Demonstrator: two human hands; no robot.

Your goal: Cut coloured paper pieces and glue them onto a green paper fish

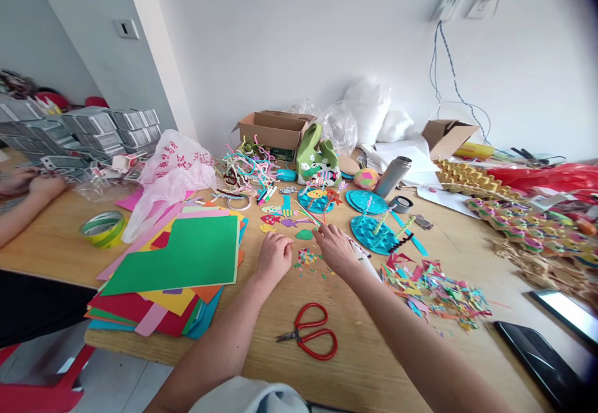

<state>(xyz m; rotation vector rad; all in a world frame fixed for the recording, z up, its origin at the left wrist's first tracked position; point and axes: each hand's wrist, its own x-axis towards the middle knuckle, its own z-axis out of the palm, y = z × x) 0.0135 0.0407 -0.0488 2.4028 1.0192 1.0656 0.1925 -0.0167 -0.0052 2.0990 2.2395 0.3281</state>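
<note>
My left hand (273, 255) rests on the wooden table (364, 363) with its fingers curled under, beside a small heap of coloured paper bits (306, 256). Whether it holds anything is hidden. My right hand (334, 248) lies just right of that heap, fingertips reaching toward a green paper cutout (304, 235) and thin coloured sticks (309, 215); its fingers are bent and close together, and what they pinch, if anything, I cannot make out. Red-handled scissors (311, 333) lie nearer me, untouched.
A stack of coloured paper with a green sheet (184, 252) on top lies to the left. Teal paper discs (374, 233), pipe cleaners (245, 167), paper scraps (434, 291), a cardboard box (273, 129) and tape (103, 226) crowd the table. Another person's hands (32, 184) are at far left.
</note>
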